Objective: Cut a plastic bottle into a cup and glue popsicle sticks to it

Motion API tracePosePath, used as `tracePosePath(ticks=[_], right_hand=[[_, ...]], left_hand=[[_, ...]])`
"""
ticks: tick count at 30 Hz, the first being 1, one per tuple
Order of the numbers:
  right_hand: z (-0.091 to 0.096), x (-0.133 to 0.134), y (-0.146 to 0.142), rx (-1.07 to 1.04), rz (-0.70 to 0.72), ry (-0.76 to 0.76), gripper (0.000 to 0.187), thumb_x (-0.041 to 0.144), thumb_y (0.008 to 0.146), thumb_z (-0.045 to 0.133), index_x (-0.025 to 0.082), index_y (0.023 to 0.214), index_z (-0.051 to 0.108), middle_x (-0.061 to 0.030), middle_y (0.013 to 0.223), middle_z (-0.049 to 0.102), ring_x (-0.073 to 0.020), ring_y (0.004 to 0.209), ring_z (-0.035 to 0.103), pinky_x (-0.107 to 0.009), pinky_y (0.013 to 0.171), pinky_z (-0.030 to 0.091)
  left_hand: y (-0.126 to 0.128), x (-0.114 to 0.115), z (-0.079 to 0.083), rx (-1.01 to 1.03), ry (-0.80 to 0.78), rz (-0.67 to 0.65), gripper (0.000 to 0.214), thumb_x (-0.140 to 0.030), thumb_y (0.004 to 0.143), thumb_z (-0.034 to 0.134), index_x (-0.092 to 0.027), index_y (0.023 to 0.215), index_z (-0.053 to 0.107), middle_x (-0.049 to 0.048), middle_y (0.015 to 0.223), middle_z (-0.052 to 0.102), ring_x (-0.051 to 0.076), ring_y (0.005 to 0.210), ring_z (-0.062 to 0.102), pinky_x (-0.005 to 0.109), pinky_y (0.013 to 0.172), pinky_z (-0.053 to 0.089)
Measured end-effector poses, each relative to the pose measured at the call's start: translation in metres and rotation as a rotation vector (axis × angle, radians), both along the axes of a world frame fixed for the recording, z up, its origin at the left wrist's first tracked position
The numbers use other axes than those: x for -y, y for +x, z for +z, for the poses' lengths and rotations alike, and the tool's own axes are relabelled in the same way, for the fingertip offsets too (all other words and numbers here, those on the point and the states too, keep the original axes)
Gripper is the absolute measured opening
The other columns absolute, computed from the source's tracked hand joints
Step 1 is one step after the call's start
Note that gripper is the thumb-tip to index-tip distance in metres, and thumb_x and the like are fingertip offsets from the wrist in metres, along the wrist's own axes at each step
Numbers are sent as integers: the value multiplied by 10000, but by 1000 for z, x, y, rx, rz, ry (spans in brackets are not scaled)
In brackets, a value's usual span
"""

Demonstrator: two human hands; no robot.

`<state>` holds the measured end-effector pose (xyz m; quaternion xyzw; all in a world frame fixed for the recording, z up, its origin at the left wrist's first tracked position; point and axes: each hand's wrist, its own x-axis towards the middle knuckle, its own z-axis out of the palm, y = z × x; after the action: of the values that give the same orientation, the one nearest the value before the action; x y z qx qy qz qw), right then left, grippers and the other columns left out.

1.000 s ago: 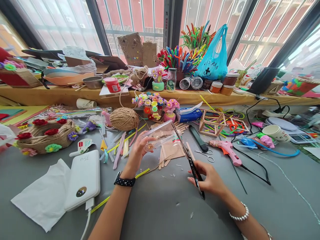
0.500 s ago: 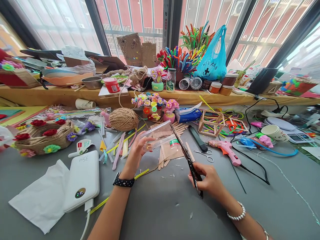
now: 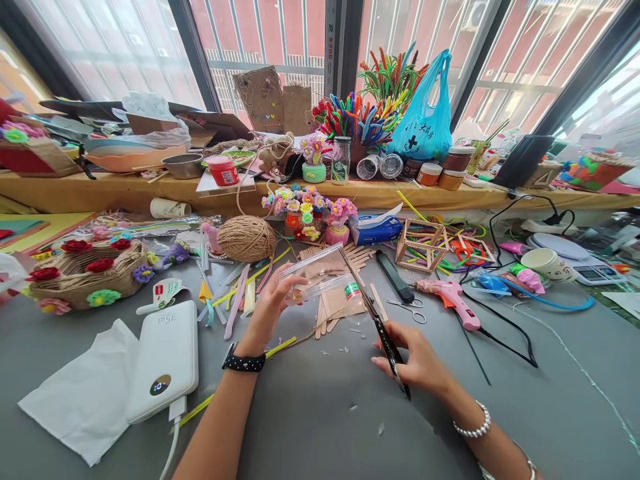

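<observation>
My left hand is closed on the left end of a clear plastic package, thumb and fingers pinching it above the table. A small green and red label shows near the package's right end. In my right hand is a pair of scissors with black handles, its long blades pointing up and away. The blades stand apart at the package's right edge; whether they are biting into it I cannot tell. Wooden craft sticks lie on the table beneath, partly hidden by the plastic.
Small scissors, a pink glue gun and its black cable lie to the right. At left are a white power bank, a tissue and a twine basket. A twine ball sits behind my left hand.
My right hand's fingers and the scissor handles have shifted slightly, the handle end now a little lower and further right. My left hand has edged slightly left, still holding the plastic package.
</observation>
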<state>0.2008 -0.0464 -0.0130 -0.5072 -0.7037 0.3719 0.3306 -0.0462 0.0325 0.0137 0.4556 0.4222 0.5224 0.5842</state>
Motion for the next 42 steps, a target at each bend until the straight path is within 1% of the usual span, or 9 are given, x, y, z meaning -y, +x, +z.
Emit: tracePosePath(ticks=[7,16,20,22,25,28,32,37,42], right_hand=[[-2,-2,0,84,-54,21,145,260,644,582,179,620,463,41,549,505,-93,515,437,-212,512,381],[0,-6,7,103,-30,6,149,252,639,573,180,612,445,50,537,438,-88,513,389,-203,484,344],[6,-6,10,9,38,-51,186,301,669,558,185,645,416,42,576,429,-93,540,403,-212,511,379],[9,-5,9,-66,74,-93,216,333,672,560,189,660,399,39,605,422,-99,567,426,-228,559,416],[10,-3,7,-156,115,-146,239,335,658,577,194,664,384,44,631,398,-103,594,436,-267,656,453],[8,-2,7,-202,130,-171,239,338,665,572,193,673,383,46,637,380,-100,595,418,-287,685,456],[2,-4,10,-210,162,-173,250,364,683,568,184,701,396,42,645,380,-95,596,395,-263,638,432],[3,-4,10,-172,155,-174,275,387,681,576,179,680,395,48,622,361,-78,555,331,-208,519,353],[6,-2,5,-155,131,-205,234,335,677,573,179,653,401,46,588,409,-83,541,385,-210,514,349]], left_hand=[[8,3,4,24,-1,19,526,-413,650,617,-164,1087,463,72,880,640,136,624,558,268,583,453],[10,4,4,18,13,32,525,-416,635,626,-186,1075,456,44,849,642,131,587,570,248,545,430],[10,4,5,-19,4,29,538,-433,634,621,-180,1081,462,40,849,635,136,572,577,246,520,418],[8,3,4,-17,6,30,529,-455,638,605,-176,1068,473,37,823,633,131,548,562,241,492,403],[5,0,2,-8,52,80,483,-475,638,591,-169,1004,513,26,765,629,104,496,506,235,470,379],[3,-1,-1,-31,80,93,434,-480,654,575,-159,943,533,23,739,620,86,475,462,228,454,351],[5,-2,-4,-71,105,114,426,-488,683,541,-162,954,496,12,746,604,84,477,457,225,445,350],[7,-3,-6,-118,109,141,442,-511,708,484,-153,966,476,5,731,590,74,432,432,220,415,336],[6,-2,-6,-121,131,137,405,-516,712,466,-143,863,512,10,718,577,71,434,440,212,399,308]])
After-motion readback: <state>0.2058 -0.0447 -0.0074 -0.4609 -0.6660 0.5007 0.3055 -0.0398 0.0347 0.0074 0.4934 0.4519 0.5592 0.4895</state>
